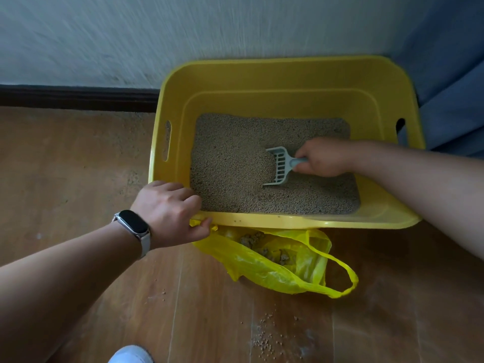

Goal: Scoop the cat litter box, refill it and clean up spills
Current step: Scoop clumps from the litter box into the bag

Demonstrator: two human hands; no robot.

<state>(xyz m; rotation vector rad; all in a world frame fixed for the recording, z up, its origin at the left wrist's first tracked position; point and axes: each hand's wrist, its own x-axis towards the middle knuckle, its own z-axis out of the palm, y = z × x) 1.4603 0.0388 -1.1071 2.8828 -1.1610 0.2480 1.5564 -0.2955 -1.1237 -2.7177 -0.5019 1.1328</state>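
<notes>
Wooden floor (65, 166) runs up to a pale wall, and against that wall sits the yellow litter box (288, 65), the biggest thing down there. Its bottom is covered by a bed of beige litter (230, 163), fairly even, with no clump that I can make out on top.

Tucked under the box's near rim lies a yellow plastic bag (267, 271), its mouth gaping upward and a few grey-brown clumps (262, 247) already inside. So the scooping step is under way, I'd say, and well along; refilling and the floor cleanup are not yet begun.

The left hand (170, 210), a watch (133, 222) on its wrist, clamps the box's near-left corner, fingers curled over the rim and thumb below, right where the bag's edge meets it. The right hand (324, 158) is wrapped round the handle of a grey slotted scoop (279, 166), whose blade rests in the litter toward the middle of the box and looks empty.

Next, as I judge it, the blade has to be pushed under the surface and sifted, then anything caught carried over the near rim into the bag's mouth without shedding more.

Smallest of all, loose pellets (269, 336) lie scattered on the boards in front of the bag, waiting for the sweep-up.
</notes>
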